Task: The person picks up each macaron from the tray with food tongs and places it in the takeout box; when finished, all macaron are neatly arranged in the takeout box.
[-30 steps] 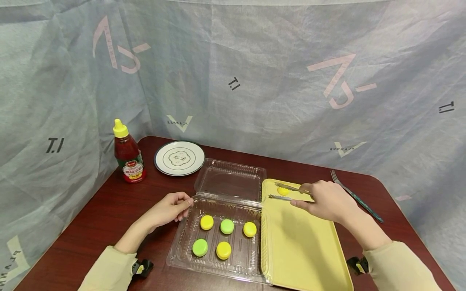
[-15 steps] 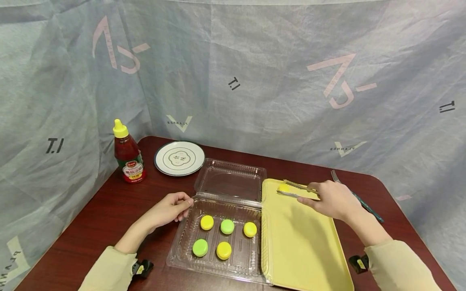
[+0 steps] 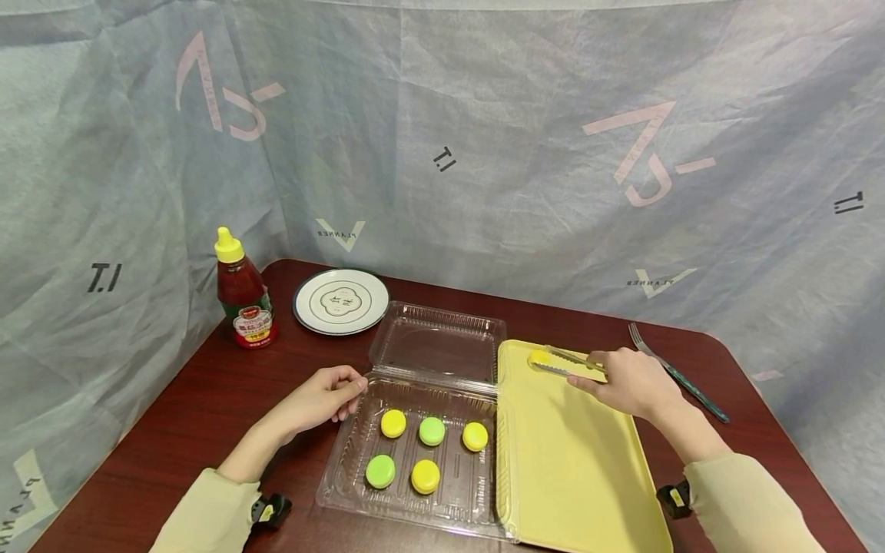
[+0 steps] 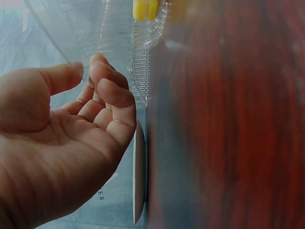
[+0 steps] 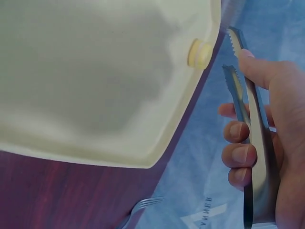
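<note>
My left hand pinches the left rim of a hinged clear plastic box between thumb and fingers; the left wrist view shows the rim at the thumb tip. Several yellow and green macarons sit in the box, among them a green macaron and a yellow macaron. My right hand grips metal tongs, whose arms stand apart. Their tips are near a lone yellow macaron in the far left corner of the yellow tray. In the right wrist view nothing is between the tips.
The box's lid lies folded back. Behind it to the left are a white plate and an upright ketchup bottle. A fork lies right of the tray. Grey cloth hangs behind the dark red table.
My right hand and the tongs have shifted slightly to the right, and the tong arms have drawn a little closer together. The left hand and the macarons in the box have stayed put.
</note>
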### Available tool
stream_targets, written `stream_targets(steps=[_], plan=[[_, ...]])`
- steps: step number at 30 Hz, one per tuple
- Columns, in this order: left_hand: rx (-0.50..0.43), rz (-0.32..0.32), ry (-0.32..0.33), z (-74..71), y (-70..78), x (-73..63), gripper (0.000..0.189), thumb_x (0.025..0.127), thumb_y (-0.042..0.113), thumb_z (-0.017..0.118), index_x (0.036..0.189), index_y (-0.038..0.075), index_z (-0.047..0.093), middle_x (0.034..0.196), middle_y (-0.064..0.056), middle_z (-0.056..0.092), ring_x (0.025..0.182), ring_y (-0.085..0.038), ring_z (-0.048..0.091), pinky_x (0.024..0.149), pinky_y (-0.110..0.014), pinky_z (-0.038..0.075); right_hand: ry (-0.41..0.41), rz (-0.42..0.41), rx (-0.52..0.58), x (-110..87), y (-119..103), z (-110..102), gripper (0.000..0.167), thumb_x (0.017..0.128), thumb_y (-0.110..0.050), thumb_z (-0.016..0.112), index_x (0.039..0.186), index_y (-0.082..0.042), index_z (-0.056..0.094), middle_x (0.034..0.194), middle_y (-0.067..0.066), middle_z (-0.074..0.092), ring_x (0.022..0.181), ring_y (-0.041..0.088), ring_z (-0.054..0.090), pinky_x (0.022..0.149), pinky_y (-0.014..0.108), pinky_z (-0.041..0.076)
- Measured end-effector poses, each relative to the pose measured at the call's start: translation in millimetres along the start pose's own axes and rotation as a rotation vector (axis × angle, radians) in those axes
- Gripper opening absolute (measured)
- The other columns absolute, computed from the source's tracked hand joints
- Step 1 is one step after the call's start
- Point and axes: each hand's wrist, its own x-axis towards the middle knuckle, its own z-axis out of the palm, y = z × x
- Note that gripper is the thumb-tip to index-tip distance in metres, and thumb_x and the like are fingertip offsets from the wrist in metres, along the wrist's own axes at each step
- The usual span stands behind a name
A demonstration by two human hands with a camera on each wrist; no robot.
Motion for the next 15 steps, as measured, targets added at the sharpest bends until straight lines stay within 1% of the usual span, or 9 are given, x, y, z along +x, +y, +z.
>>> stream_targets(steps=[2,5,9,15], plan=[[0.0,-0.001,0.001,0.2,0.2,0.1,0.023,0.105,0.019,0.053,0.102,-0.003,0.058,0.07,-0.004,0.055,0.063,-0.016,0.051,0.056,-0.025,0.044,0.01,0.006,-0.003,1.5,2.2,3.4,0.072,0.09,-0.066,0.06,0.118,-0.001,0.07,0.068,-0.005,0.064,0.051,0.01,0.054,0.057,0.041,0.049],[-0.002,-0.002,0.002,0.3,0.6,0.1,0.023,0.105,0.019,0.053,0.103,-0.003,0.058,0.07,-0.004,0.055,0.063,-0.016,0.051,0.056,-0.025,0.044,0.026,0.024,-0.005,3.6,4.6,7.9,0.067,0.089,-0.063,0.063,0.116,-0.002,0.072,0.078,-0.001,0.07,0.056,0.013,0.059,0.057,0.043,0.05],[-0.003,-0.001,0.002,0.3,0.7,-0.1,0.022,0.105,0.018,0.053,0.103,-0.003,0.058,0.07,-0.004,0.055,0.062,-0.016,0.051,0.056,-0.025,0.044,0.028,0.045,-0.012,6.6,6.6,14.0,0.061,0.089,-0.059,0.066,0.115,-0.004,0.072,0.085,0.004,0.072,0.06,0.018,0.062,0.056,0.043,0.049],[0.0,-0.004,0.003,0.1,0.8,-0.3,0.023,0.105,0.019,0.053,0.103,-0.003,0.058,0.07,-0.004,0.055,0.062,-0.016,0.051,0.056,-0.025,0.044,0.036,0.048,-0.02,10.6,6.8,20.8,0.056,0.089,-0.057,0.067,0.112,-0.006,0.074,0.099,0.01,0.073,0.074,0.027,0.068,0.06,0.046,0.051]])
